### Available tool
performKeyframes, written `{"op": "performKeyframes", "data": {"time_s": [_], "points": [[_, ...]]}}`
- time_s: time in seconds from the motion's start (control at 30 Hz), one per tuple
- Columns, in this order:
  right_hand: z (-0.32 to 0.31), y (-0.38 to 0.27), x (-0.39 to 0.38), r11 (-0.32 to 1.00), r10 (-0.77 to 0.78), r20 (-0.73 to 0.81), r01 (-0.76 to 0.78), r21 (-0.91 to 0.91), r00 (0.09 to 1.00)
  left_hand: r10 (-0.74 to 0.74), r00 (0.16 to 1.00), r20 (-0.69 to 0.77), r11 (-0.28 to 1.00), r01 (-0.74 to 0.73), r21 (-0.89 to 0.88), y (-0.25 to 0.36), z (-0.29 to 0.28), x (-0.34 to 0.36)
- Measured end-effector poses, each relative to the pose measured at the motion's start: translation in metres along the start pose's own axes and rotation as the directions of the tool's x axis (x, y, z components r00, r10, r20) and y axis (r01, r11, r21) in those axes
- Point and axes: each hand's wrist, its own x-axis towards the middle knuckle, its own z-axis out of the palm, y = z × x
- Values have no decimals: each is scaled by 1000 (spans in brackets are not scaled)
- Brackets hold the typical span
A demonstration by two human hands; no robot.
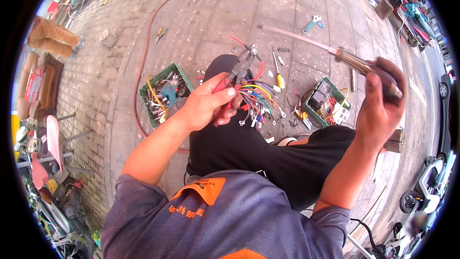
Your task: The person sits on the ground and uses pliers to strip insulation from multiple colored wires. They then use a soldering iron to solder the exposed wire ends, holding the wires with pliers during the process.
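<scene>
My left hand [211, 100] is closed round the red handles of a pair of pliers [243, 64], held above my knee. A short red wire [259, 69] loops by the jaws, and a small metal piece shows at their tip. Beside that hand, a bundle of many-coloured wires [261, 103] with connectors and ring terminals spreads over my black trousers. Raised at the right, my right hand [381, 100] grips the brown handle of a long-bladed screwdriver [354, 61]. Its blade points up and left toward the pliers, apart from them and slightly blurred.
Green crates of parts and tools stand left [157, 77] and right [311, 95] of my legs. On the paving lie a yellow-handled screwdriver [280, 80], an adjustable wrench [311, 24] and a red hose [150, 33]. A pink chair [53, 139] stands left; scooters [429, 182] line the right.
</scene>
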Motion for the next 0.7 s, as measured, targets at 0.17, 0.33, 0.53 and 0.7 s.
{"op": "performKeyframes", "data": {"time_s": [0.17,0.33,0.53,0.7], "points": [[25,-12,0,828,-225,5,189,529,974,18,1000,16,1000,-18,9,2,1,-5],[53,-39,-7,628,-139,196,-67,776,971,40,999,-1,999,-40,-1,1,-2,-10],[80,-45,-19,724,-236,252,-4,690,939,1,1000,7,999,-1,-42,2,-7,-11],[88,-38,-25,746,-279,285,21,665,917,-11,1000,18,998,12,-65,0,-9,-9]]}}
